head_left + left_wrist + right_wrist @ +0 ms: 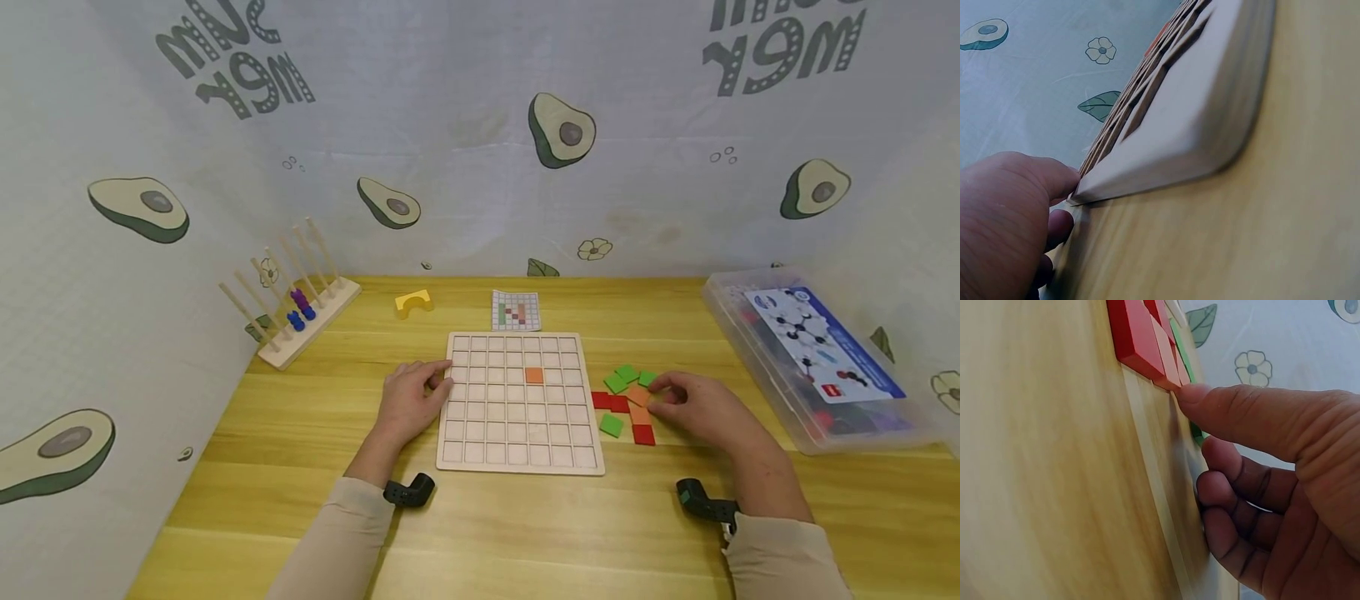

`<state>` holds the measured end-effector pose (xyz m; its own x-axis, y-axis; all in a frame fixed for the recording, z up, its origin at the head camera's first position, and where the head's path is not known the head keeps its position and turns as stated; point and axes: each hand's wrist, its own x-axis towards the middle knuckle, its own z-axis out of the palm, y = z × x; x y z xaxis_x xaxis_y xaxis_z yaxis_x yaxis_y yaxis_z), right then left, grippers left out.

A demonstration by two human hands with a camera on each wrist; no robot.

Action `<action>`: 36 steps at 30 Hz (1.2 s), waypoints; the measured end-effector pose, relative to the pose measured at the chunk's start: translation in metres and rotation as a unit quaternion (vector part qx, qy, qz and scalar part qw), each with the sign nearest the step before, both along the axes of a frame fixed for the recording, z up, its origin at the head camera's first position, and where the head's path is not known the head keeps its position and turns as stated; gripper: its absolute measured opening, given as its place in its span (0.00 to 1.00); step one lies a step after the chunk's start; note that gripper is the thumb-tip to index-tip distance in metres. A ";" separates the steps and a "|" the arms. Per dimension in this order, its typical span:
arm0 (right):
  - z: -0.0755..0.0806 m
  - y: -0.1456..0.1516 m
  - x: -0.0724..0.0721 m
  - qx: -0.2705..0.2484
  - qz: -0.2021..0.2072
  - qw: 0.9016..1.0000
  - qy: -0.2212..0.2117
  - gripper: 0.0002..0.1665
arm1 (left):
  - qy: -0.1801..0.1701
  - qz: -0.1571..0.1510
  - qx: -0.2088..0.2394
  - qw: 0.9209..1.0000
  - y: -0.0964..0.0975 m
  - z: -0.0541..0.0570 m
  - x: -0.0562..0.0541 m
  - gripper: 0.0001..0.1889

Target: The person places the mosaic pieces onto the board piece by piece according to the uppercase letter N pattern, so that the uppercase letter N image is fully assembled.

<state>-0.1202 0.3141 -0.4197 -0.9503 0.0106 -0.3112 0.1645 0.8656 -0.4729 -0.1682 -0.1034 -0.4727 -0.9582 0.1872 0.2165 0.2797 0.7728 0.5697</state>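
A pale wooden grid board (517, 460) lies on the table, with one orange tile (534, 376) in a square of its upper right part. My left hand (408, 402) rests at the board's left side, thumb and forefinger tips right at the edge. In the left wrist view, the thumb (1057, 178) meets the board's rim (1141, 169). My right hand (697, 406) is at a loose group of tiles right of the board. Its thumb tip (1194, 394) is right at an orange tile (1165, 356), beside a red tile (1138, 340). The right forefinger is hidden in the right wrist view.
Green tiles (617, 383) and red tiles (601, 400) lie right of the board. A small pattern card (516, 311) and a yellow arch block (414, 303) are behind it. A peg rack with beads (300, 329) stands left; a clear plastic case (817, 367) lies right.
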 end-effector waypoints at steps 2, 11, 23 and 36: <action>-0.001 0.001 0.000 0.001 0.002 1.000 0.002 0.23 | -0.001 0.000 0.001 1.000 0.000 0.000 0.000 0.17; 0.000 0.001 0.000 0.007 0.009 1.000 0.009 0.26 | -0.006 0.000 0.006 1.000 0.000 0.001 0.001 0.17; -0.005 -0.004 -0.003 0.025 0.018 0.999 0.034 0.22 | -0.008 -0.001 0.009 1.000 0.000 -0.001 0.000 0.17; -0.004 -0.004 -0.002 0.016 0.006 1.000 0.025 0.22 | -0.004 0.001 0.006 1.000 0.000 -0.002 -0.001 0.17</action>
